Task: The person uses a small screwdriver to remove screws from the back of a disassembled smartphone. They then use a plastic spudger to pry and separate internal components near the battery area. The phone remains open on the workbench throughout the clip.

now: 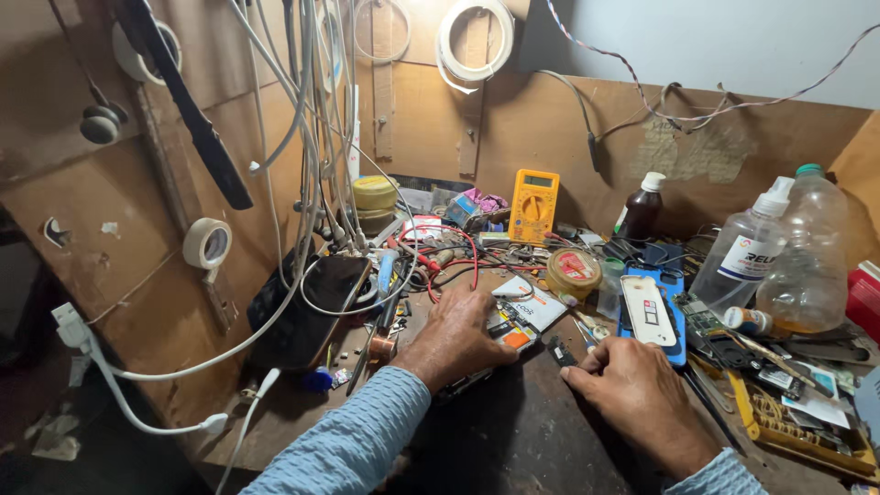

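Note:
My left hand (456, 338) lies palm down on a small opened device and packets (513, 332) in the middle of the dark workbench (513, 440). The fingers spread and press on it. My right hand (632, 390) rests just to the right, its fingertips pinching or touching a small dark part (561, 351) on the bench. Both sleeves are light blue. What lies under the left palm is hidden.
A yellow multimeter (533, 203) stands at the back. Red and black leads (449, 252), a round tin (573, 271), a white phone on a blue mat (647, 312), bottles (807, 252) and tools crowd the right. White cables (302, 137) hang at left over a dark phone (316, 307).

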Action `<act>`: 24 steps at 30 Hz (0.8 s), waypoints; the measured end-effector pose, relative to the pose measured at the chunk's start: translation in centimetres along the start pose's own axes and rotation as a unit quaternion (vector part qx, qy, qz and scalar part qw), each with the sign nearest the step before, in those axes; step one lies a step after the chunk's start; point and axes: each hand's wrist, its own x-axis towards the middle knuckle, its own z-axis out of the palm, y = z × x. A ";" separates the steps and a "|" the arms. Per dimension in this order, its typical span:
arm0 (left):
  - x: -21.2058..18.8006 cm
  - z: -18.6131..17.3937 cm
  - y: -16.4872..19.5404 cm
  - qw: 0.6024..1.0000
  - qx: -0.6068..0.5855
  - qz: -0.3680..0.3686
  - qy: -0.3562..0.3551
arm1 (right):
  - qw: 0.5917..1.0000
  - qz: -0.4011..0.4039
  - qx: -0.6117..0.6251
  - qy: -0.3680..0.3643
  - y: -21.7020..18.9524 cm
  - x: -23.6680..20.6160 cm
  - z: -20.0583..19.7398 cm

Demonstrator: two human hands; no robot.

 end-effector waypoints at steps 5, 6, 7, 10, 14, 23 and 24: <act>0.1 0.2 -0.2 1.000 -0.008 0.007 0.011 | 1.000 0.007 0.014 0.009 -0.1 -0.4 -0.2; 0.2 0.3 -0.2 1.000 -0.003 0.007 0.012 | 1.000 0.012 0.016 0.019 -0.1 -0.5 -0.4; 0.2 0.4 -0.2 0.999 -0.014 0.025 0.040 | 0.996 -0.051 0.014 0.078 -0.2 -0.8 -0.5; 0.2 1.2 0.3 0.985 -0.069 0.070 0.143 | 0.957 -0.198 0.003 0.214 -0.3 -2.2 -0.8; 1.5 2.4 1.9 0.970 -0.192 0.013 0.150 | 0.914 -0.288 -0.042 0.283 -0.5 -3.4 -0.8; 2.2 3.5 2.8 0.852 -0.499 -0.158 -0.008 | 0.894 -0.339 -0.059 0.289 -0.3 -2.8 -0.2; 2.3 3.6 2.7 0.851 -0.497 -0.171 0.004 | 0.896 -0.339 -0.055 0.281 -0.3 -2.7 0.0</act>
